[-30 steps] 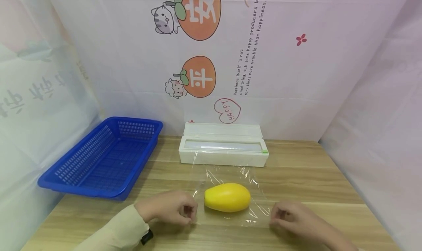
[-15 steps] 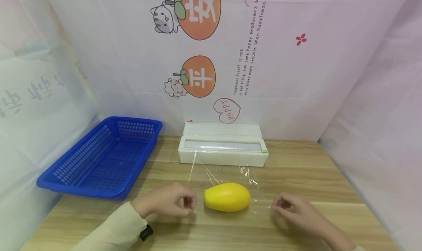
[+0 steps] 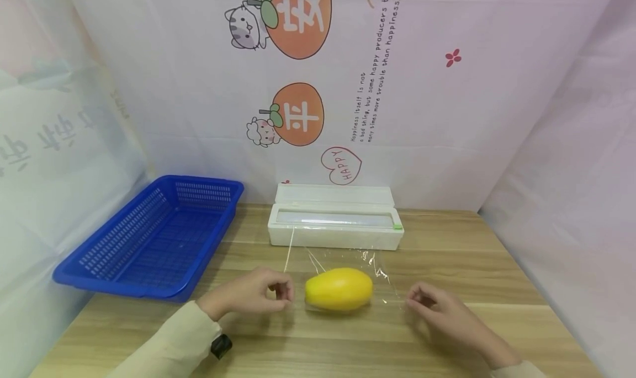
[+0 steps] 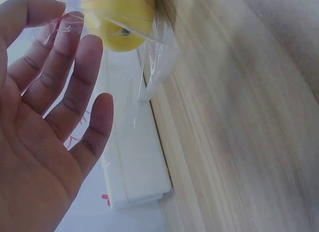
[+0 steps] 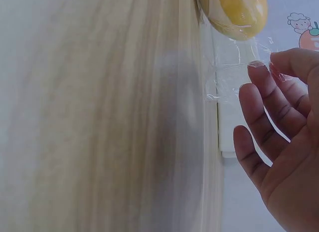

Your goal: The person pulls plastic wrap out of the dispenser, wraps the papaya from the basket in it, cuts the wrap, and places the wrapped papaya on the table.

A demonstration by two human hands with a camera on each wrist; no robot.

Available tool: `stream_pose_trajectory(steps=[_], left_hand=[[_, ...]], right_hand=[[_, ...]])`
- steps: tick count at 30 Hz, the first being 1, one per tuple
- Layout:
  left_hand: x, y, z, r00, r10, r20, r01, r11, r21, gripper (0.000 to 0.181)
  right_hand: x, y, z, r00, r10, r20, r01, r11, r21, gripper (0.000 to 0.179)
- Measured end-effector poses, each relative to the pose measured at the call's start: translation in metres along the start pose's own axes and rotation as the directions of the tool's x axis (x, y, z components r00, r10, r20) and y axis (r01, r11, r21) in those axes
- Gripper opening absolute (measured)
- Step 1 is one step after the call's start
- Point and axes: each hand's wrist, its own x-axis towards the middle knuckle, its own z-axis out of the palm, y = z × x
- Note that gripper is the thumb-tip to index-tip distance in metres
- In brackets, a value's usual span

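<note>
- Film [image 3: 367,257] nr fruit [image 3: 339,289]: two-sided pinch, prob. for tension
- L hand [image 3: 263,291], L of fruit: fingertips pinch film
- R hand [image 3: 439,312], R of fruit: ditto

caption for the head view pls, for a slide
Left hand and right hand pinch clear film, a yellow fruit between them, a white box behind.

Glossy clear plastic film [image 3: 369,258], smooth fruit [image 3: 339,289]

The setting looks makeshift and booth-like, with printed white cloth [image 3: 422,118] enclosing a wood-grain table [image 3: 447,245] on three sides.
</note>
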Motion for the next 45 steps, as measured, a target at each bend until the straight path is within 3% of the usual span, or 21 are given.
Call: stream_pose_trajectory(steps=[10,16,22,28,33,37,41,45], left_hand=[[0.0,-0.008,-0.003,0.999,-0.034,-0.028,0.033,0.999,-0.025,0.004],[0.003,-0.015,-0.003,0.995,-0.079,-0.064,0.077,0.996,-0.037,0.008],[0.007,-0.028,-0.002,0.994,-0.071,-0.088,0.064,0.995,-0.071,0.016],[0.01,-0.038,0.0,0.99,-0.118,-0.074,0.114,0.992,-0.06,0.022],[0.013,-0.042,0.002,0.992,-0.112,-0.065,0.11,0.993,-0.033,0.021],[0.014,-0.042,0.001,0.991,-0.112,-0.07,0.109,0.993,-0.037,0.019],[0.015,-0.042,-0.001,0.986,-0.144,-0.088,0.141,0.989,-0.039,0.014],[0.016,-0.042,-0.002,0.98,-0.167,-0.105,0.165,0.986,-0.029,0.008]], right_hand=[[0.01,-0.002,0.001,0.999,0.04,0.017,-0.041,0.997,0.06,0.004],[0.016,-0.001,0.002,0.999,0.043,0.025,-0.044,0.998,0.04,0.005],[0.024,0.003,0.002,0.998,0.031,0.05,-0.033,0.999,0.023,0.017],[0.031,0.009,0.003,0.992,0.042,0.118,-0.049,0.997,0.061,0.028],[0.034,0.012,0.004,0.983,0.075,0.165,-0.086,0.994,0.062,0.029],[0.038,0.014,0.004,0.984,0.051,0.172,-0.066,0.994,0.082,0.022],[0.043,0.014,0.003,0.986,0.028,0.167,-0.048,0.992,0.114,0.018],[0.046,0.015,0.003,0.987,0.052,0.154,-0.07,0.991,0.112,0.019]])
